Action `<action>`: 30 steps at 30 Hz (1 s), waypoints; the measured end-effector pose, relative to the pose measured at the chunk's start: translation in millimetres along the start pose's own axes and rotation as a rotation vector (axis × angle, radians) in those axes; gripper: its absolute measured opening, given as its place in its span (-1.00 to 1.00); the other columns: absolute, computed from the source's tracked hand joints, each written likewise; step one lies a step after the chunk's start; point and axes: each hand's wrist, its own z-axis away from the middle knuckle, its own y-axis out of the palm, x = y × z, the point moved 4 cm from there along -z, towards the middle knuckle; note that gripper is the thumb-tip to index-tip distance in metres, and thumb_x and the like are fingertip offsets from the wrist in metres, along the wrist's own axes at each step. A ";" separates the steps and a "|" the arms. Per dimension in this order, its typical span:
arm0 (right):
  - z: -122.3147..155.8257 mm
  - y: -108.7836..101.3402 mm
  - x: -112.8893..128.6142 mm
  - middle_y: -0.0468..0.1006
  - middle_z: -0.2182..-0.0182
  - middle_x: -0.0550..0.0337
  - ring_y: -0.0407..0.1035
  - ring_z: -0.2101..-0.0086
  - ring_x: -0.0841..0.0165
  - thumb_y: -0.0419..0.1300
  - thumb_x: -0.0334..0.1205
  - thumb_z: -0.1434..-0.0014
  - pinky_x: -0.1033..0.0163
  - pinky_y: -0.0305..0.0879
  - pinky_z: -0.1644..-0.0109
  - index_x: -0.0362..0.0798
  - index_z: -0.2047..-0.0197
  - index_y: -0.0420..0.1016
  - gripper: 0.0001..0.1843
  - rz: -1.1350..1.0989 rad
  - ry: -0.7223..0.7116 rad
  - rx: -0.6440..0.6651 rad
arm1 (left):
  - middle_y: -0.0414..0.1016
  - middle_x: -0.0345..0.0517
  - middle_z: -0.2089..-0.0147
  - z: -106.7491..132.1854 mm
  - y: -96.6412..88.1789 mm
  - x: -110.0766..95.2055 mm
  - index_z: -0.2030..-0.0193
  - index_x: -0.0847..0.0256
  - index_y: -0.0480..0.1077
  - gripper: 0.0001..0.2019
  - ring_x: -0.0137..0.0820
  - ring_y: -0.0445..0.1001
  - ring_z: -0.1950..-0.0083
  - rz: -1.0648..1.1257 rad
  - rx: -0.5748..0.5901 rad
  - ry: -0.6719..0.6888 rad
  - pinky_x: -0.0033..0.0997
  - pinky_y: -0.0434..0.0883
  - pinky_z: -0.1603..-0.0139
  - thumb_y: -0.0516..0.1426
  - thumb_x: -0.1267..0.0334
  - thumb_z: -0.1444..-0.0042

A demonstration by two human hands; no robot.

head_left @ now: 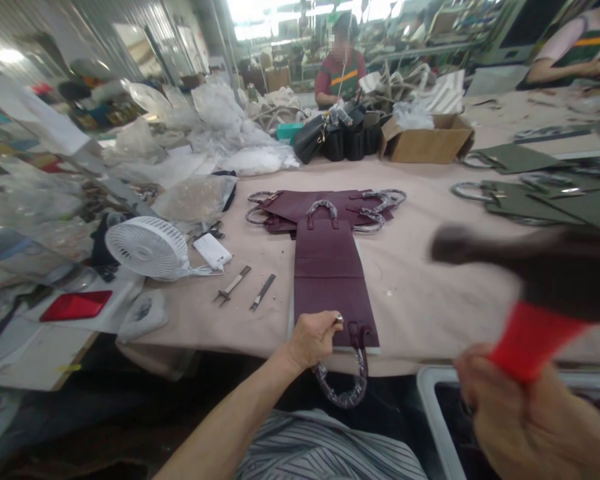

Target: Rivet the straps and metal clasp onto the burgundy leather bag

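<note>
My right hand (535,420) is raised at the lower right, wrapped round a hammer (575,273) with a dark head and red handle, blurred by motion. Below the panel's middle, my left hand (310,339) pinches a small metal punch (339,318); only its shiny top end shows. That hand rests on a maroon leather bag panel (327,257), close to the base of a plastic-wrapped handle (347,399) that hangs past the table's front edge. At the panel's far end, another wrapped handle (323,208) lies over more stacked maroon panels (280,223).
Left of the panel lie a divider-like metal tool (231,287) and a flat metal tool (263,292). Farther left are a white fan (147,248), a white power bank (212,252) and a red phone (76,305). Green panels (535,200) lie right; black bags (343,139) and a cardboard box (427,143) stand behind.
</note>
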 end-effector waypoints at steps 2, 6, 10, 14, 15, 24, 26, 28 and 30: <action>6.4 10.9 3.8 0.38 0.67 0.25 0.24 0.72 0.35 -0.04 0.00 -0.45 0.16 -0.12 0.60 0.06 0.34 0.30 -0.65 -0.012 -0.141 0.097 | 0.60 -0.02 0.34 1.2 0.4 1.2 0.15 0.20 0.49 -0.81 -0.32 0.60 0.33 -0.002 -0.009 0.001 -0.41 0.49 0.26 0.04 0.34 -0.31; 8.6 34.1 -21.3 0.36 0.69 0.29 0.23 0.71 0.37 -0.08 0.09 -0.45 0.17 -0.13 0.58 0.05 0.37 0.29 -0.57 -0.081 -0.010 0.301 | 0.61 -0.03 0.32 1.4 0.7 1.9 0.17 0.19 0.49 -0.83 -0.34 0.60 0.32 0.019 -0.010 -0.017 -0.44 0.50 0.24 0.05 0.33 -0.31; -3.1 65.2 -69.7 0.36 0.64 0.23 0.28 0.62 0.38 -0.21 0.13 -0.42 0.27 0.15 0.52 0.02 0.45 0.22 -0.48 -0.129 0.346 0.472 | 0.62 -0.03 0.28 -0.5 -0.8 -0.6 0.17 0.22 0.48 -0.83 -0.36 0.60 0.29 0.039 -0.018 -0.017 -0.44 0.51 0.21 0.05 0.30 -0.33; -11.9 101.9 -101.5 0.47 0.49 0.03 0.39 0.50 0.23 -0.21 -0.04 -0.38 0.14 0.35 0.36 -0.11 0.24 0.40 -0.54 0.041 0.578 0.579 | 0.62 -0.05 0.27 0.2 -3.5 -0.6 0.17 0.23 0.49 -0.83 -0.37 0.60 0.27 0.050 -0.009 -0.027 -0.45 0.50 0.20 0.06 0.30 -0.34; -14.4 108.3 -100.9 0.53 0.35 -0.09 0.45 0.38 0.15 -0.17 -0.06 -0.37 0.05 0.40 0.24 -0.17 0.11 0.44 -0.55 0.074 0.559 0.543 | 0.63 -0.04 0.25 1.0 -4.3 -0.3 0.16 0.23 0.49 -0.82 -0.37 0.61 0.25 0.054 -0.001 -0.039 -0.45 0.50 0.19 0.06 0.29 -0.34; 2.3 160.6 -4.0 0.26 -0.29 -0.12 0.10 -0.28 0.00 0.10 -0.15 -0.34 -0.15 0.21 -0.36 -0.16 -0.32 0.33 -0.46 -0.095 -0.043 0.263 | 0.62 -0.05 0.29 -5.8 -10.8 2.8 0.24 0.22 0.50 -0.81 -0.35 0.61 0.26 0.305 -0.145 -0.362 -0.37 0.53 0.14 0.12 0.18 -0.29; 7.1 167.6 0.3 0.22 -0.32 -0.11 0.02 -0.32 -0.02 0.12 -0.20 -0.33 -0.18 0.17 -0.39 -0.17 -0.35 0.30 -0.44 -0.078 -0.024 0.280 | 0.54 -0.15 0.42 -8.9 -23.7 15.6 0.27 0.22 0.42 -0.75 -0.37 0.58 0.37 0.538 -0.455 -0.569 -0.35 0.55 0.25 0.12 0.06 -0.27; 8.8 169.9 -0.9 0.21 -0.33 -0.09 0.00 -0.33 0.00 0.12 -0.19 -0.33 -0.17 0.16 -0.40 -0.16 -0.36 0.29 -0.43 -0.085 -0.017 0.295 | 0.49 -0.22 0.47 -10.3 -39.7 27.6 0.27 0.21 0.36 -0.70 -0.38 0.57 0.44 0.671 -0.670 -0.678 -0.34 0.56 0.30 0.14 -0.02 -0.21; 8.5 169.5 -4.0 0.20 -0.33 -0.08 0.00 -0.33 0.00 0.13 -0.20 -0.33 -0.17 0.16 -0.40 -0.15 -0.36 0.29 -0.43 -0.096 -0.013 0.293 | 0.50 -0.21 0.46 -12.8 -58.2 35.5 0.28 0.23 0.38 -0.70 -0.38 0.57 0.42 0.552 -0.629 -0.688 -0.37 0.54 0.28 0.17 -0.01 -0.18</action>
